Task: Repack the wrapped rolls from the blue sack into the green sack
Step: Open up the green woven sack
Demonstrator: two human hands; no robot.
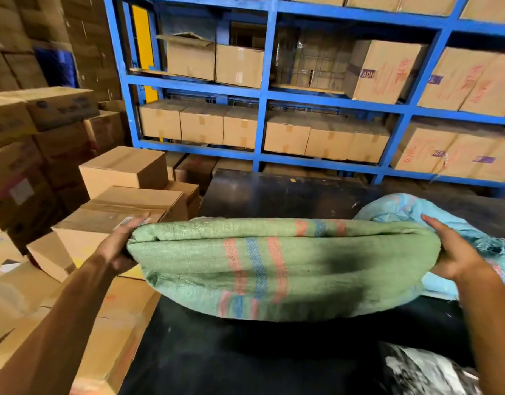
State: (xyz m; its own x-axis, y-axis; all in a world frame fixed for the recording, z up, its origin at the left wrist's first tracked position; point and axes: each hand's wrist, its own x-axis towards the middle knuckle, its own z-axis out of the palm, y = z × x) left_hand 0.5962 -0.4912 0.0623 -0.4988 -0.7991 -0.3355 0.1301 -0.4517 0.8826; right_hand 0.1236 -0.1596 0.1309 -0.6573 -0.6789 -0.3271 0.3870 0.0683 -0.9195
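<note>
Stacked cardboard boxes [123, 172] and blue shelving [262, 89] are filling the background. Fingers of the left hand [117, 246] and right hand [456, 252] are curling around the green sack [274, 266], pinching its ends above the dark table [245, 352]. Beside it, the blue sack [402, 208] is lying. Spreading the mouth wide would probably ease loading.

black table [274, 195], two sacks [274, 266] atop

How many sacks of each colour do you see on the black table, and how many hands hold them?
Green sack: 1
Blue sack: 1
Hands on the green sack: 2, left hand and right hand
Total: 2 sacks, 2 hands
</note>
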